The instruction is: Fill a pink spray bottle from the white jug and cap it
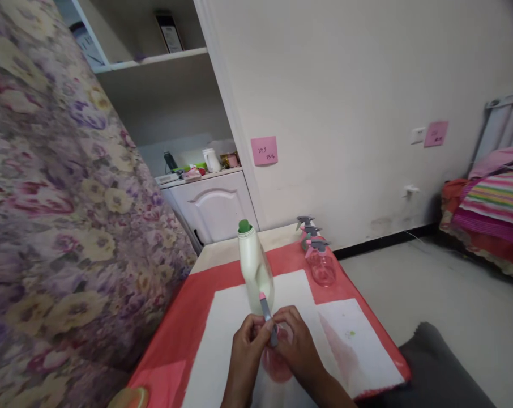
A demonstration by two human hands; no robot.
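Note:
At the near part of the table, both hands are at a clear spray bottle (277, 371) with a grey spray head (265, 307) that has a pink nozzle tip. My left hand (248, 343) has its fingers closed on the left side of the spray head. From the right, my right hand (298, 345) grips it around the neck, its fingers partly hiding the join. Just beyond stands a pale green jug (253, 266), upright, a green cap or spout at its mouth. Whether the spray head is fully screwed on I cannot tell.
More spray bottles (323, 269) stand along the table's far right edge. White sheets (214, 345) cover part of the red tablecloth (205, 289). A round yellowish container (131, 398) sits at the near left. The floral curtain (69, 226) hangs close on the left.

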